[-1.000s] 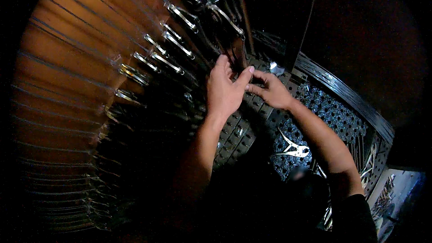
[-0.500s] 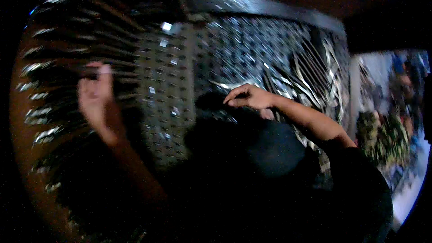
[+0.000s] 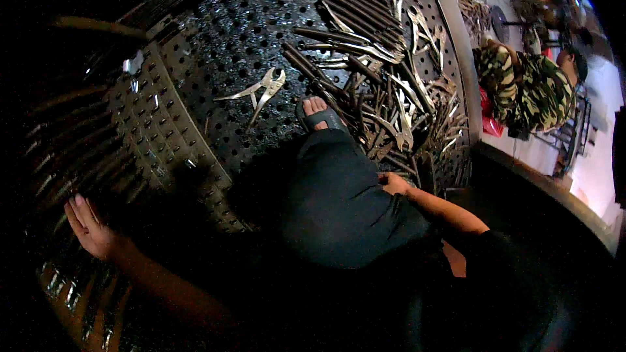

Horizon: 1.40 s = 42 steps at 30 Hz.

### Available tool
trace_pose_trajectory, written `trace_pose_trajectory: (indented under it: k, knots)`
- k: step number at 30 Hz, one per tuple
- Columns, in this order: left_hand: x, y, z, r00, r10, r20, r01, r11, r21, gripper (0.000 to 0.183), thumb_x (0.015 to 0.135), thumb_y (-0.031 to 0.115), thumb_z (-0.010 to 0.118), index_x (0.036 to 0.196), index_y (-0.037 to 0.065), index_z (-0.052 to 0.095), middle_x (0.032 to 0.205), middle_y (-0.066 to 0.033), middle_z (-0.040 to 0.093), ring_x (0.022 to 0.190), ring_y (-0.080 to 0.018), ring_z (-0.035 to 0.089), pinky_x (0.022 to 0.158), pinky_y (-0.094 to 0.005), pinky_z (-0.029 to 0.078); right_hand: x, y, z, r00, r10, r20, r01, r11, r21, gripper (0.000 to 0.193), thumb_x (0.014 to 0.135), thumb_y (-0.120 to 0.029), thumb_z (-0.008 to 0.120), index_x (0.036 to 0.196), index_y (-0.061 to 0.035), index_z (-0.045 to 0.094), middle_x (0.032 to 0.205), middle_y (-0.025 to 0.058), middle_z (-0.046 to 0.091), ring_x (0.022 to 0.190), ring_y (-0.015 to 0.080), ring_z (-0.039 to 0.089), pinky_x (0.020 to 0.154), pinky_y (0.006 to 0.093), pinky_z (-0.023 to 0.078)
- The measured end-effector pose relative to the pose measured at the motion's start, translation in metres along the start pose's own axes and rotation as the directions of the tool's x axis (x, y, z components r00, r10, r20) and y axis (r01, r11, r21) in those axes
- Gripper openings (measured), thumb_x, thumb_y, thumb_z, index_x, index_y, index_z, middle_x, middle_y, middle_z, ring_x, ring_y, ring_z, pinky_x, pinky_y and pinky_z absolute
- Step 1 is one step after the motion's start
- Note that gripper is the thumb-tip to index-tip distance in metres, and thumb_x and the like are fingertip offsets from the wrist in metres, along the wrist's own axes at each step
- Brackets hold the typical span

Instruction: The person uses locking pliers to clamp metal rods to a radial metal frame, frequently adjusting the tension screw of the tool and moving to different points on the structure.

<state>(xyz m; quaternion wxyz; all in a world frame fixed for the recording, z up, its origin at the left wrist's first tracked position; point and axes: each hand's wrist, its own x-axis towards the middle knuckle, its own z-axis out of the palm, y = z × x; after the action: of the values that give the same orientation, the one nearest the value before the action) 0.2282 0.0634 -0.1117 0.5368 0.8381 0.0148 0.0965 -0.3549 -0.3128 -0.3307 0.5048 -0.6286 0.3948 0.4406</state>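
My left hand [image 3: 94, 228] is at the lower left with its fingers stretched out. Nothing shows in it, and it is close to rows of dark rods [image 3: 78, 137]. Against my dark trouser leg, my right hand [image 3: 394, 184] has its fingers curled; what they hold, if anything, is hidden. A pair of silvery pliers [image 3: 267, 83] lies with its handles spread on the dark perforated metal surface [image 3: 228, 32]. Right of it spreads a heap of pliers [image 3: 401, 114] and dark metal bars [image 3: 365, 10].
My sandalled foot [image 3: 317, 114] stands on the perforated surface beside the heap. A curved strip with rows of short pegs [image 3: 147, 111] runs along its left. Beyond a raised rim [image 3: 456, 32] at right, a person in camouflage clothing [image 3: 541, 91] is near a red object [image 3: 490, 116].
The view has turned and sharpened. My left hand is now lower and farther left. My right hand has moved from above the perforated surface to beside my leg. My foot and the spread pliers now show.
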Motion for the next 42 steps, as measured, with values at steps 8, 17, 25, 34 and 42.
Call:
trace_pose_trajectory:
  k: [8, 17, 25, 34, 42]
  knots:
    - [-0.054, 0.018, 0.001, 0.963, -0.02, 0.269, -0.036, 0.979, 0.202, 0.053, 0.103, 0.022, 0.056, 0.142, -0.011, 0.043, 0.144, -0.0246, 0.051, 0.134, -0.0307, 0.05, 0.115, -0.0391, 0.04, -0.014, 0.056, 0.085, 0.999, -0.023, -0.031, 0.022, 0.999, -0.03, 0.023, 0.097, -0.017, 0.057, 0.114, -0.0094, 0.071, 0.112, 0.0113, 0.07, 0.098, 0.0298, 0.064, 0.085, 0.0414, 0.052]
    - [-0.09, -0.087, -0.024, 0.762, -0.08, 0.643, -0.135, 0.951, 0.279, 0.047, 0.104, 0.023, 0.055, 0.142, -0.004, 0.049, 0.142, -0.0165, 0.056, 0.128, -0.0258, 0.056, 0.108, -0.035, 0.045, -0.065, 0.058, 0.1, 0.866, -0.377, -0.329, 0.008, 0.667, -0.745, 0.047, 0.088, -0.016, 0.058, 0.135, -0.0109, 0.058, 0.149, 0.0104, 0.044, 0.131, 0.0288, 0.043, 0.111, 0.049, 0.031]
    - [-0.122, -0.092, 0.004, 0.68, -0.416, 0.604, 0.286, 0.909, 0.303, 0.044, 0.104, 0.024, 0.056, 0.141, 0.001, 0.053, 0.136, -0.0178, 0.06, 0.119, -0.0221, 0.059, 0.101, -0.0366, 0.049, 0.014, 0.063, 0.055, 0.978, 0.09, 0.187, 0.172, 0.152, -0.973, 0.041, 0.102, -0.032, 0.044, 0.135, -0.0174, 0.062, 0.145, 0.0063, 0.054, 0.14, 0.0299, 0.037, 0.117, 0.0533, 0.02]
    - [-0.146, -0.133, 0.007, 0.711, -0.403, 0.576, 0.149, 0.887, 0.437, 0.045, 0.102, 0.026, 0.058, 0.139, 0.001, 0.053, 0.13, -0.0156, 0.062, 0.115, -0.0223, 0.06, 0.099, -0.0373, 0.049, 0.026, 0.031, 0.033, 0.991, -0.124, 0.044, 0.083, 0.33, -0.94, 0.036, 0.095, -0.03, 0.053, 0.126, -0.0234, 0.068, 0.12, 0.0076, 0.062, 0.114, 0.0286, 0.05, 0.098, 0.0429, 0.034]
    - [-0.163, -0.154, -0.002, 0.638, -0.494, 0.591, 0.202, 0.848, 0.49, 0.046, 0.102, 0.025, 0.057, 0.14, 0.001, 0.051, 0.129, -0.0171, 0.063, 0.118, -0.0254, 0.06, 0.101, -0.0389, 0.048, 0.035, -0.025, 0.014, 0.979, -0.201, -0.011, 0.094, 0.505, -0.858, 0.03, 0.087, -0.025, 0.059, 0.11, -0.0115, 0.072, 0.119, 0.0102, 0.063, 0.119, 0.0302, 0.049, 0.099, 0.0419, 0.037]
